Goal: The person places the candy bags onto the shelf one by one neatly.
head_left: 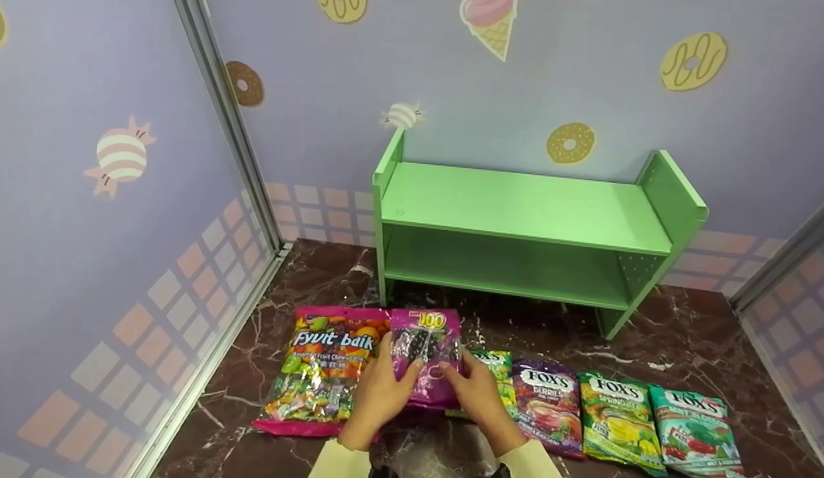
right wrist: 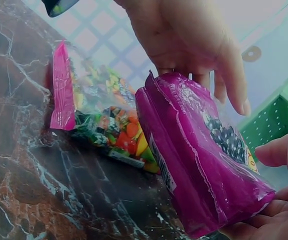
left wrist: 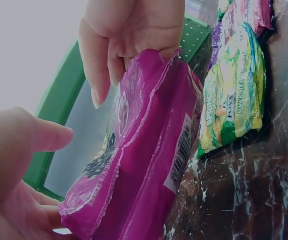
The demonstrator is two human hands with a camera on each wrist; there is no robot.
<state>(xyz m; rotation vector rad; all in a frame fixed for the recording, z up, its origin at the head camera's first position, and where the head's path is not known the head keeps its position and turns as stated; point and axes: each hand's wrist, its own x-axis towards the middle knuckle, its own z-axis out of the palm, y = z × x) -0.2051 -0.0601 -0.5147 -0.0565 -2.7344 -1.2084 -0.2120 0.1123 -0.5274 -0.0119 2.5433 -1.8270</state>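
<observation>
Magenta plastic bag (head_left: pixel 426 352), reading "LOT 100", is being held by the left hand (head_left: pixel 380 392) at its eight o'clock, the right hand (head_left: pixel 478 390) at four. Pink-edged plastic "Fyvit baik" bag (head_left: pixel 329 365) is lying at nine, colourful FOX'S packets (head_left: pixel 548 405) at four; green two-tier shelf (head_left: pixel 524 199) is standing at one.

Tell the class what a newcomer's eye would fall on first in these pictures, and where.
Probably the bright green shelf, standing in front of the purple patterned wall. Nearer the camera, the left hand and right hand hold a magenta candy bag between them. A larger Fyvit baik bag lies to its left, and a row of Fox's bags to its right, on the dark marbled surface.
</observation>
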